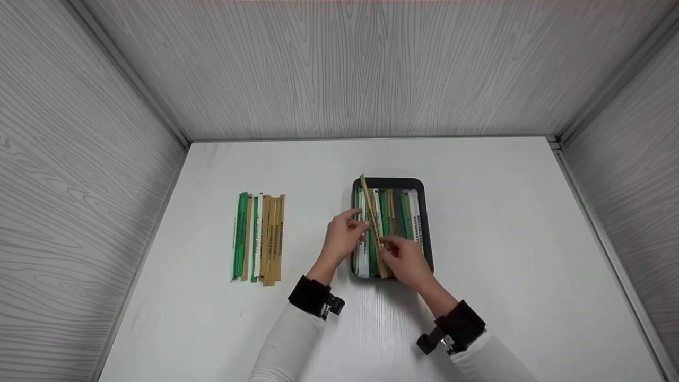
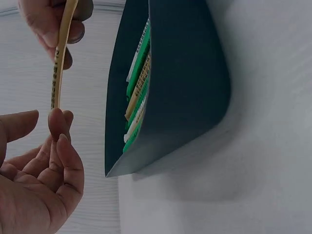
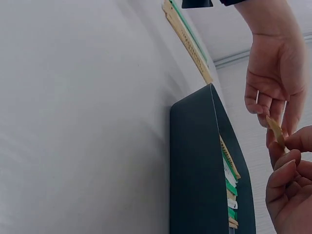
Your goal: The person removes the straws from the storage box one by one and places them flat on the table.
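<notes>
Over the black tray (image 1: 419, 185), my right hand (image 1: 406, 260) pinches a slim tan paper stick packet (image 1: 370, 204) with dark print, between thumb and fingers. The packet stands tilted, its far end above the tray's back rim. Beside it, my left hand (image 1: 345, 236) has loosely bent fingers with the thumb apart. In the left wrist view, the left fingertips (image 2: 58, 122) are right at the packet's (image 2: 59, 63) end. Inside the tray lie white, green and tan stick packets (image 1: 416, 217) in lengthwise rows, partly hidden by both hands.
Left of the tray, a row of green, white and tan stick packets (image 1: 273, 239) lies on the white table (image 1: 493, 212). Grey wood-grain panels (image 1: 339, 69) stand at the back and both sides. A black camera band (image 1: 460, 326) sits on each wrist.
</notes>
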Motion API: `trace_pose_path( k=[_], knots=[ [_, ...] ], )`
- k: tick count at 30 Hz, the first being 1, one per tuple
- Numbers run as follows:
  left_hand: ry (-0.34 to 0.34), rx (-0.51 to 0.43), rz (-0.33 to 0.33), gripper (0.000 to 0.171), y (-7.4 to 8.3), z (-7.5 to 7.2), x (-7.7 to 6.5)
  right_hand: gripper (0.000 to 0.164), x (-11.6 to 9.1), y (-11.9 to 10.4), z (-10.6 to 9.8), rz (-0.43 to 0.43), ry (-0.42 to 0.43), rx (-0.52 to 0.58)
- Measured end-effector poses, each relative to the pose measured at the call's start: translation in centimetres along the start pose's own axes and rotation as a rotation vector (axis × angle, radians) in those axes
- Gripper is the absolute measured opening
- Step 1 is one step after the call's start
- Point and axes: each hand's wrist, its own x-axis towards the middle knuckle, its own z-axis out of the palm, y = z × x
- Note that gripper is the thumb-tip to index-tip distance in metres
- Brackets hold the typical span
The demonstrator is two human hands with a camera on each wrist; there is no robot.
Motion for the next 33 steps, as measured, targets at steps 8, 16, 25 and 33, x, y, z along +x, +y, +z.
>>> trace_pose_path(
  k=[8,16,25,33],
  knots=[
    [-0.001,-0.031,-0.008,0.045,0.0,0.7,0.0,0.028,-0.3,-0.6,0.2,-0.007,-0.053,0.013],
    [0.039,-0.068,-0.017,0.043,0.1,0.5,0.0,0.027,-0.4,-0.4,0.2,0.001,-0.078,0.029],
    [0.158,-0.051,-0.017,0.038,-1.2,-2.0,0.1,0.025,-0.3,0.7,-0.7,-0.003,-0.034,0.023],
    [0.263,-0.074,-0.043,0.031,-3.3,-5.8,-0.5,0.023,0.0,1.8,-2.8,-0.023,0.021,0.014]
  ],
)
